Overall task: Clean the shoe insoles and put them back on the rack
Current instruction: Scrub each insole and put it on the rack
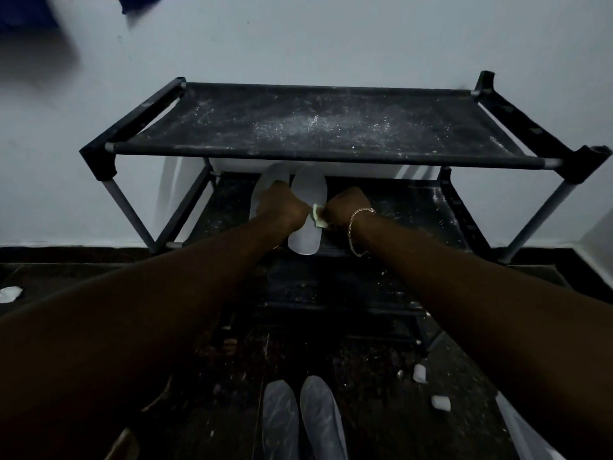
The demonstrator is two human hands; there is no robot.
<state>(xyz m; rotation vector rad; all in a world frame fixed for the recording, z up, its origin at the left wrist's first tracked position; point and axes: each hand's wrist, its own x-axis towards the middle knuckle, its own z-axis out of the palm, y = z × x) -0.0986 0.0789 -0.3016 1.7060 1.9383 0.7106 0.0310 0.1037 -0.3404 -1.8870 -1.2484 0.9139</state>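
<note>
Two pale insoles lie side by side on the lower shelf of a black shoe rack (318,154). My left hand (282,205) is curled over the left insole (270,180) and its fingers seem to grip it. The right insole (308,207) lies between my hands. My right hand (346,205), with a bracelet on the wrist, holds a small pale green cloth (317,216) against that insole's edge. Two more pale insoles (280,423) (323,416) lie on the dark floor near me.
The rack's top shelf (315,127) is dusty with white specks and overhangs the lower shelf. A pale wall stands behind. Crumpled white wads (419,373) (440,402) (10,293) lie on the dirty floor. A pale strip (524,429) lies at the lower right.
</note>
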